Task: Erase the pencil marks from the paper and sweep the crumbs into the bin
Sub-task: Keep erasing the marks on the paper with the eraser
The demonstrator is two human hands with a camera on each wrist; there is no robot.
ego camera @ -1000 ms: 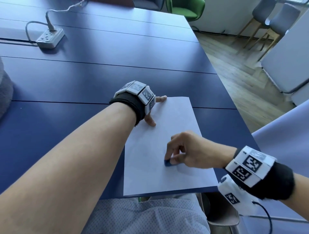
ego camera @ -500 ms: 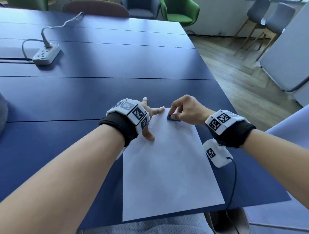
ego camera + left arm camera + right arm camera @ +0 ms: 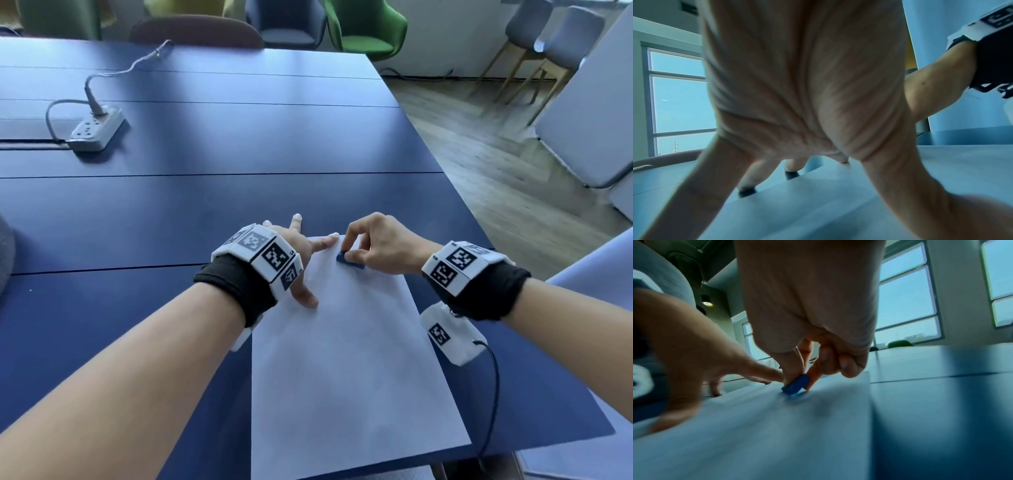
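A white sheet of paper (image 3: pixel 346 370) lies on the dark blue table (image 3: pixel 205 154), running from the near edge away from me. My right hand (image 3: pixel 349 255) pinches a small blue eraser (image 3: pixel 349 262) and presses it on the paper near its far edge; the right wrist view shows the eraser (image 3: pixel 796 384) tilted between thumb and fingertips. My left hand (image 3: pixel 301 260) is spread flat with straight fingers on the paper's far left corner and holds the sheet down. No pencil marks or crumbs show on the paper. No bin is in view.
A white power strip (image 3: pixel 97 128) with its cable lies at the far left of the table. Green and grey chairs (image 3: pixel 363 27) stand beyond the far edge. The table's right edge drops to a wooden floor (image 3: pixel 496 171). A cable (image 3: pixel 493 394) hangs from my right wrist device.
My right hand carried the eraser from the paper's near part to its far edge a second ago, and has stayed there since. The left hand keeps pressing the corner.
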